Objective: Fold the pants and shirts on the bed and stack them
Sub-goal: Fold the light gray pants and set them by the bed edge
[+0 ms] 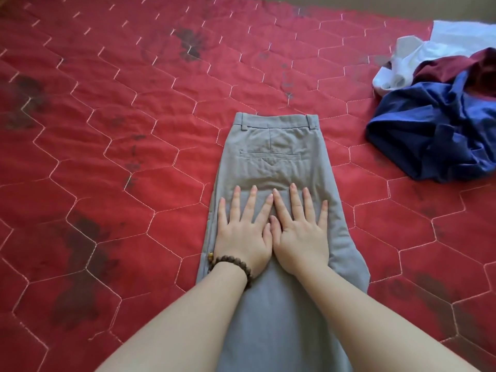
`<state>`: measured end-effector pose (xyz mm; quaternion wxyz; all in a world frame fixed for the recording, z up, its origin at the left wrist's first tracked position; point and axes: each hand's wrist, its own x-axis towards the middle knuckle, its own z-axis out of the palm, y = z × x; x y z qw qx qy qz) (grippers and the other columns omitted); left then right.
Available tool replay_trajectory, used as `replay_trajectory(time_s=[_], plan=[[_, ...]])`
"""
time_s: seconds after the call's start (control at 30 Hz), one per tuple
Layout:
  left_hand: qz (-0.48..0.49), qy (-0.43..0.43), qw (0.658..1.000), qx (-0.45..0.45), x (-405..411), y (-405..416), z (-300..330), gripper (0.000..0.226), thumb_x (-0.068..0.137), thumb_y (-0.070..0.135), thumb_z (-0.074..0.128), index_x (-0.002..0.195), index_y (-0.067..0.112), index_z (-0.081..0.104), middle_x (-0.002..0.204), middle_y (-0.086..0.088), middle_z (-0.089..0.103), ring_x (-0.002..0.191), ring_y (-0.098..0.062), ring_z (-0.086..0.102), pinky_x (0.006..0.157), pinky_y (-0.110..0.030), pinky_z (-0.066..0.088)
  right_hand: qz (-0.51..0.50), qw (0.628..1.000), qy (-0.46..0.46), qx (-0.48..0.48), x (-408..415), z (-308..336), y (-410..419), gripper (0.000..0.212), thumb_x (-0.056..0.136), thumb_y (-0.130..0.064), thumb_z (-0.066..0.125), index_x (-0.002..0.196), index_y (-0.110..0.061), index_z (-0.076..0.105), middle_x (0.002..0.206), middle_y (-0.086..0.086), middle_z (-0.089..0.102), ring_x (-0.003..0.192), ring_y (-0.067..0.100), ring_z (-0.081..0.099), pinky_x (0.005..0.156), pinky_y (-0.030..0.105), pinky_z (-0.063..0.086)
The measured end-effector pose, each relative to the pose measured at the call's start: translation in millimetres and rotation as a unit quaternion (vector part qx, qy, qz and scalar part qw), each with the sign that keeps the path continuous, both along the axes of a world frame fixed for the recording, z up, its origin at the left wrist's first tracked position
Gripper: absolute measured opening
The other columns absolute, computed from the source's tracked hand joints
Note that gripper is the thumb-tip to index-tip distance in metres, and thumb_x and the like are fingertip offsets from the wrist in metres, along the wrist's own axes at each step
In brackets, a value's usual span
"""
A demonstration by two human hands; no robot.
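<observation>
Currently: red quilted bedspread [107, 130]; grey trousers [271, 146], halved lengthwise, beneath both palms, lengthwise folds pending; unfolded garment pile [440, 103] far right of right hand [300, 232]; left hand [241, 232], fingers flat, pressing, grasping nothing.

Soft even daylight, faint shadows, wide-angle edge distortion, slightly soft focus

Grey trousers [271, 146] lie flat on red quilted bed [107, 130], folded lengthwise leg on leg, waistband far end, back pocket up, legs running toward viewer. Unfolded heap at far right: blue garment [434, 130], maroon garment [456, 65], white garment [418, 57], crumpled, overlapping.
</observation>
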<state>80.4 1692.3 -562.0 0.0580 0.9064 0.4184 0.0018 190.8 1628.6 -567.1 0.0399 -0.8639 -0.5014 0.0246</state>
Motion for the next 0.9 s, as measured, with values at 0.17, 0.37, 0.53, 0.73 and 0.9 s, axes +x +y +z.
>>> replay_trajectory(time_s=[0.17, 0.37, 0.53, 0.73, 0.9], plan=[[0.000, 0.029, 1.000, -0.012, 0, -2, 7, 0.056, 0.098, 0.044, 0.009, 0.151, 0.037, -0.007, 0.162, 0.002, -0.009, 0.148, -0.026, -0.014, 0.117, -0.052, -0.010, 0.007, 0.997, -0.011, -0.077, 1, 8, 6, 0.057, 0.096, -0.049, 0.005, 0.152, -0.037, -0.004, 0.162, 0.002, -0.006, 0.149, 0.024, -0.011, 0.115, 0.056, -0.013], [0.024, 0.024, 0.999, -0.026, -46, -71, 4, 0.057, 0.100, 0.045, 0.012, 0.151, 0.035, -0.011, 0.161, -0.002, -0.014, 0.147, -0.027, -0.016, 0.118, -0.048, -0.012, -0.015, 0.998, 0.019, -0.049, -50, 7, -63, 0.057, 0.098, -0.049, 0.016, 0.152, -0.037, 0.001, 0.162, 0.005, -0.007, 0.148, 0.026, -0.011, 0.116, 0.050, -0.015], [0.009, 0.028, 0.999, -0.032, -95, -129, 8, 0.057, 0.098, 0.044, 0.008, 0.151, 0.035, -0.013, 0.161, -0.005, -0.015, 0.146, -0.030, -0.019, 0.117, -0.046, -0.017, -0.016, 0.999, 0.028, -0.043, -97, 9, -125, 0.057, 0.099, -0.049, 0.020, 0.151, -0.040, 0.000, 0.161, 0.006, -0.009, 0.148, 0.026, -0.013, 0.116, 0.048, -0.017], [-0.013, 0.047, 0.998, -0.048, -148, -190, 11, 0.058, 0.100, 0.044, 0.013, 0.150, 0.034, -0.014, 0.160, -0.005, -0.017, 0.145, -0.030, -0.021, 0.116, -0.047, -0.018, -0.024, 0.996, 0.051, -0.069, -149, 11, -191, 0.057, 0.098, -0.050, 0.018, 0.148, -0.040, -0.008, 0.161, 0.006, -0.012, 0.147, 0.026, -0.017, 0.117, 0.050, -0.013], [-0.016, 0.056, 0.996, -0.061, -197, -249, 16, 0.059, 0.100, 0.045, 0.015, 0.149, 0.035, -0.017, 0.160, -0.003, -0.018, 0.145, -0.028, -0.022, 0.116, -0.048, -0.016, -0.022, 0.995, 0.060, -0.078, -198, 15, -252, 0.057, 0.099, -0.050, 0.018, 0.149, -0.041, -0.007, 0.161, 0.007, -0.013, 0.147, 0.026, -0.017, 0.117, 0.048, -0.014]])
